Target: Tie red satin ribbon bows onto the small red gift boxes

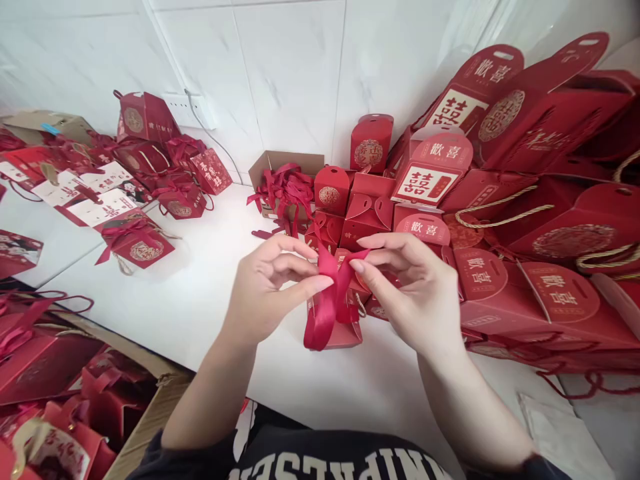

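Close head view, forward and down onto left hand (266,288) and right hand (419,293).

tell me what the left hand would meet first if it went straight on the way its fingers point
Beyond the red ribbon already in its grasp, the left hand would probably meet the right hand first, since its fingers point across that way; depth is hard to judge.
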Motion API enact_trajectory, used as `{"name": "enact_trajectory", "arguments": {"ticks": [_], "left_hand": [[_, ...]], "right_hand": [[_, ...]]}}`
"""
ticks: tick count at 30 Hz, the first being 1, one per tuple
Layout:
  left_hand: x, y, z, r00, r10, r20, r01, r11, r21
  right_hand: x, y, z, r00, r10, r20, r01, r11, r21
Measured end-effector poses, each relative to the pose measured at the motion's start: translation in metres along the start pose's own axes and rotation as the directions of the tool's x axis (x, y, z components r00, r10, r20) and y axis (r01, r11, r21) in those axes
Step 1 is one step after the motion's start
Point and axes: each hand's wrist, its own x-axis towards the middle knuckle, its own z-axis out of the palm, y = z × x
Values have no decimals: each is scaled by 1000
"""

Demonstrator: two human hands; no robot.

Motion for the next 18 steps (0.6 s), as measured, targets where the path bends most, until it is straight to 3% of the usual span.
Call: {"name": "enact_trajectory", "arguments": {"ticks": [3,7,18], "left_hand": [[6,-1,14,999,-21,25,20,999,40],[9,-4,17,999,-21,34,18,997,72],[9,-14,17,992,-102,79,89,984,156]], "right_hand": [[1,3,5,994,65,86,-70,996,61],[4,6,4,985,90,146,-106,989,107],[6,7,0,986,60,156,-71,995,69]]}}
